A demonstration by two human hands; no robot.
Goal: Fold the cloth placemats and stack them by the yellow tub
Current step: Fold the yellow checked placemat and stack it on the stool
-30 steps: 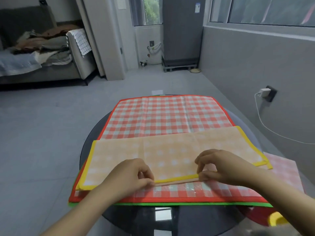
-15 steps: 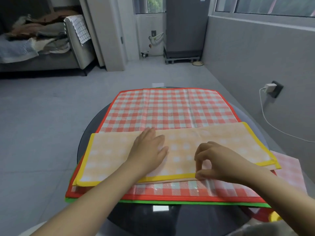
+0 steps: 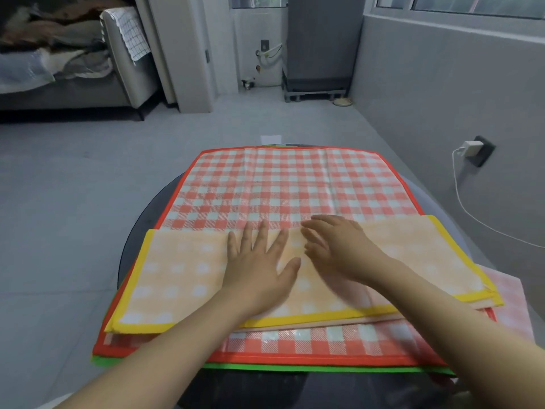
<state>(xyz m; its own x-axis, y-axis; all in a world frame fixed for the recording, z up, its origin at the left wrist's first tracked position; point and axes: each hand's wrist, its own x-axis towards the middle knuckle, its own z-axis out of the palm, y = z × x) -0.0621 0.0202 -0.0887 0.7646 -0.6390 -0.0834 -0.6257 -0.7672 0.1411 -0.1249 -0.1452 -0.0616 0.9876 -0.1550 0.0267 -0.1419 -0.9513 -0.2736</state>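
An orange checked placemat with a yellow border (image 3: 182, 270), folded in half, lies across the near part of a red checked placemat (image 3: 292, 187) spread flat. Under both shows the green edge of another mat (image 3: 324, 368). My left hand (image 3: 259, 261) lies flat on the orange mat's middle, fingers spread. My right hand (image 3: 339, 246) rests beside it on the same mat, fingers straight and blurred. A pale pink folded mat (image 3: 507, 293) lies at the right. The yellow tub is out of view.
The mats cover a round dark glass table (image 3: 138, 231). A grey wall stands close on the right with a socket, charger (image 3: 472, 147) and hanging white cable. A sofa piled with clothes (image 3: 59, 60) is at the far left across the grey floor.
My right hand let go of the orange mat's near edge and moved onto its top, flat. My left hand slid further up the mat. The view tilted downward.
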